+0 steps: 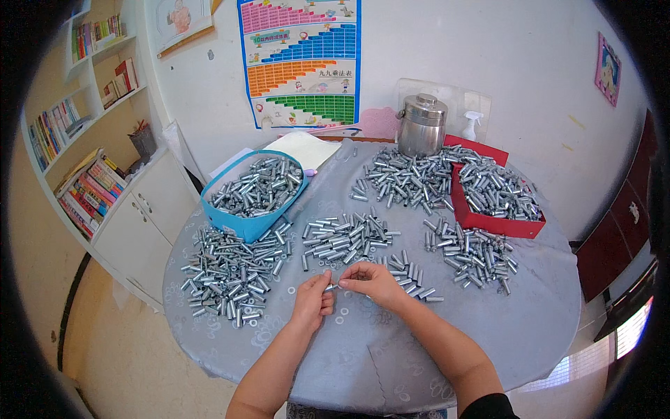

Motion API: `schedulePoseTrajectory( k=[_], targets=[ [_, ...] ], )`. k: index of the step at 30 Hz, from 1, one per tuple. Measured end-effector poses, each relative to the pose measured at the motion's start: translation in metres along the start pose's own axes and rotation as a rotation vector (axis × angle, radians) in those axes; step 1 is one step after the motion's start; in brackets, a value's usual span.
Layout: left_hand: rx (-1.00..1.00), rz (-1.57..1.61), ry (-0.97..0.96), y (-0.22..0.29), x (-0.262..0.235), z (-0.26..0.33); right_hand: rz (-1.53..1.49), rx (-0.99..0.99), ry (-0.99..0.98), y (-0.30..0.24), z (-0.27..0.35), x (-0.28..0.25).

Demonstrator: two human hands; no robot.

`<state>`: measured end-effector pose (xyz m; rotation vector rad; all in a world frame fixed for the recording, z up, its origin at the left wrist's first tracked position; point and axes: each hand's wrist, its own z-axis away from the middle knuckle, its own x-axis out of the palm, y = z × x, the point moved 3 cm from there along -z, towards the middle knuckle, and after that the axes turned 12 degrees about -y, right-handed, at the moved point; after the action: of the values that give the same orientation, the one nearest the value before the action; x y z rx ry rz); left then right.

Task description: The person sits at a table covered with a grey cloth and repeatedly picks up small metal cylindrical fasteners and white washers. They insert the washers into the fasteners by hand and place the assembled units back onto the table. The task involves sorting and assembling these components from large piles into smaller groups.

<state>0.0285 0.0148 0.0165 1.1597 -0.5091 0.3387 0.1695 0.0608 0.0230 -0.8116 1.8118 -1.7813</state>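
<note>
Near the middle of the grey-covered round table (419,356), my two hands meet fingertip to fingertip. My left hand (312,302) is closed, with a short silvery metal piece (331,287) poking out between thumb and forefinger. At the other end of that piece, my right hand (371,283) pinches; whether it grips the piece itself or a small part such as a washer cannot be made out. Loose flat washers (342,320) lie just below and beside my hands. Beyond them spreads a pile of metal sleeves (349,237), and more sleeves (417,283) lie right of my right hand.
A blue basket (244,227) full of metal parts stands at the left, with a heap (230,272) before it. At the right, a red box (499,225) holds more, with heaps around it. Behind stand a steel canister (422,126) and a spray bottle (472,126); a bookshelf (94,133) lines the left wall.
</note>
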Motion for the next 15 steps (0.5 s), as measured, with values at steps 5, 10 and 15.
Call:
schedulePoseTrajectory(
  k=[5, 10, 15],
  targets=[
    [-0.004, 0.033, -0.025, -0.001, 0.0, 0.0, 0.336, -0.018, 0.081, -0.009, 0.003, 0.003],
    [-0.01, 0.044, -0.008, -0.002, 0.005, 0.001, 0.423, -0.086, 0.112, -0.012, 0.004, 0.015],
    [0.067, 0.018, -0.053, -0.001, 0.003, -0.002, 0.385, -0.113, 0.185, -0.016, 0.006, 0.012]
  ],
)
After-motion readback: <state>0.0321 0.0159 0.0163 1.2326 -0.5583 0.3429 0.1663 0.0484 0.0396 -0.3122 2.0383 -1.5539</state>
